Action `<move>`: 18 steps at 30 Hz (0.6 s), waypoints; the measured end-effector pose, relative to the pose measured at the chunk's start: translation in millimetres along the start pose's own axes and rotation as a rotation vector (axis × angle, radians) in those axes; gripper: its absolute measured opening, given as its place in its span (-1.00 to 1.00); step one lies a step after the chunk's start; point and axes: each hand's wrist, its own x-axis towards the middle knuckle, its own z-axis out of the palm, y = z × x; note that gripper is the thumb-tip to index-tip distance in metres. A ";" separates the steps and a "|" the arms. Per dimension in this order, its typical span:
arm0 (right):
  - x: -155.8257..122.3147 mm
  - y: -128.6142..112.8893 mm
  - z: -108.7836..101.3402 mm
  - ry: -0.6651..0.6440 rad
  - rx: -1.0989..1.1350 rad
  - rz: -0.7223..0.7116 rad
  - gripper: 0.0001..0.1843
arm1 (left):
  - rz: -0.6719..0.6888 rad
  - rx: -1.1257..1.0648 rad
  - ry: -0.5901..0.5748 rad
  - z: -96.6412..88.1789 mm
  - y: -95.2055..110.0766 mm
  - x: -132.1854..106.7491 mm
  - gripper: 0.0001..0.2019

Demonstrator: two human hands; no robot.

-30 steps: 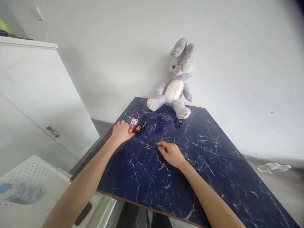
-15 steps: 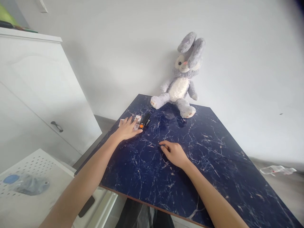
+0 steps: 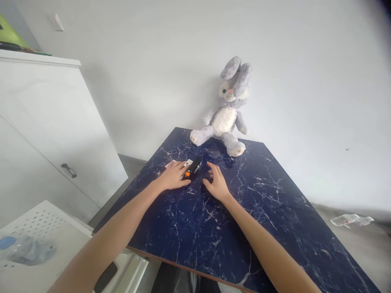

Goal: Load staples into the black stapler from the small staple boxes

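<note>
My left hand (image 3: 174,176) lies spread over some pale printed cards or papers, which it partly covers. A white printed piece (image 3: 188,162) shows past its fingertips. Along its thumb side is a slim black object (image 3: 193,166) with an orange patch; its exact kind is too small to tell. My right hand (image 3: 217,184) hovers over or rests on the table just right of the black object, apart from it. Its thumb and fingers are parted and hold nothing. Both hands are above the dark blue marbled table (image 3: 195,228).
A grey plush rabbit (image 3: 224,122) sits at the table's back edge against the wall. At left stand a white cabinet (image 3: 45,122) and a low white surface with a clear plastic bottle (image 3: 32,249) and a dark phone-like object (image 3: 106,276). Another clear bottle (image 3: 351,220) lies at right.
My left hand, the cards and the black object have shifted right across the table. My right hand has opened from a loose curl and reached forward towards the black object. The view has shifted slightly.
</note>
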 end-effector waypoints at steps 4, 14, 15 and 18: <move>28.3 13.7 4.2 -0.139 0.074 -0.066 -0.22 | 0.108 -0.041 -0.010 -2.7 17.4 -4.7 -0.21; -34.0 42.5 -100.0 -0.226 0.004 0.156 -0.81 | 0.348 -0.174 -0.062 20.4 95.9 38.0 -0.16; -34.3 44.7 -111.1 -0.252 0.000 0.182 -0.81 | 0.345 -0.177 -0.059 22.8 101.4 45.9 -0.17; -30.4 49.1 -137.6 -0.356 0.038 0.249 -0.77 | 0.288 -0.172 -0.015 27.7 107.8 60.3 -0.24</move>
